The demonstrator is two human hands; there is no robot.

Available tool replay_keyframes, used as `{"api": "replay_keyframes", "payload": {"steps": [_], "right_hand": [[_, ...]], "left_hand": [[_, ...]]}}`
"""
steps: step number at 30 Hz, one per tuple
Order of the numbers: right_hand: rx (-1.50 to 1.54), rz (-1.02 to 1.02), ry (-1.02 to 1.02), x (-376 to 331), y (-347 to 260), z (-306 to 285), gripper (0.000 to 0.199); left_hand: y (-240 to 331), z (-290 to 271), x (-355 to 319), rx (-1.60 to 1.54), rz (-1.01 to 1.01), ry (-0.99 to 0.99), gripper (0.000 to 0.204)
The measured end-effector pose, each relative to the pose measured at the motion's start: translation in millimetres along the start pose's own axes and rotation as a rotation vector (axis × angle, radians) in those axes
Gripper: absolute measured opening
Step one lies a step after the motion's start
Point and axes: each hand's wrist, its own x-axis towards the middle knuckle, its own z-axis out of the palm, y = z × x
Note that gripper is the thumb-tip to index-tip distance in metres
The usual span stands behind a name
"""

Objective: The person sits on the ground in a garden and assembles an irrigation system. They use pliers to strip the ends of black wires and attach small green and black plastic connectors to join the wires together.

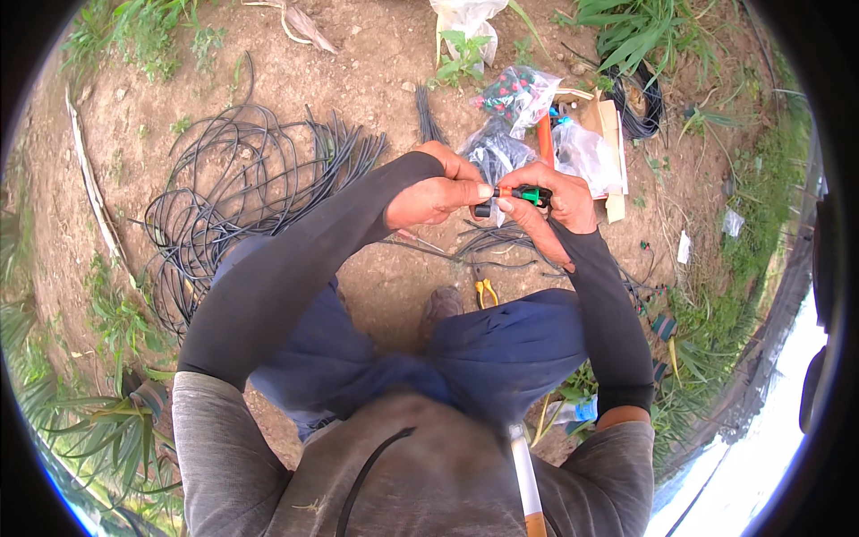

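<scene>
Fitting (534, 195), black, green and orange, sits between our hands. Right hand (565, 199) grips its green-black body; left hand (437, 195) pinches its orange end. Beyond, we see one clear plastic bag (528, 92) holding small red and green parts, plus a second bag (490, 148) of dark pieces, kind unclear. Open cardboard box (612, 121) contains a translucent bag (583, 157); we cannot tell what's inside that. Black tubing (259, 170) lies in loose loops to our left.
</scene>
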Motion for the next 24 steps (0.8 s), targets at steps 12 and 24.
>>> {"api": "replay_keyframes", "payload": {"steps": [12,24], "right_hand": [[0.429,0.404,-0.042,5.7,2.9,4.1,0.015],[0.511,0.428,-0.153,13.1,9.4,-10.4,0.026]], "left_hand": [[-14.7,14.0,6.0,0.862,0.695,0.433,0.007],[-18.7,14.6,10.3,0.832,0.737,0.503,0.01]]}}
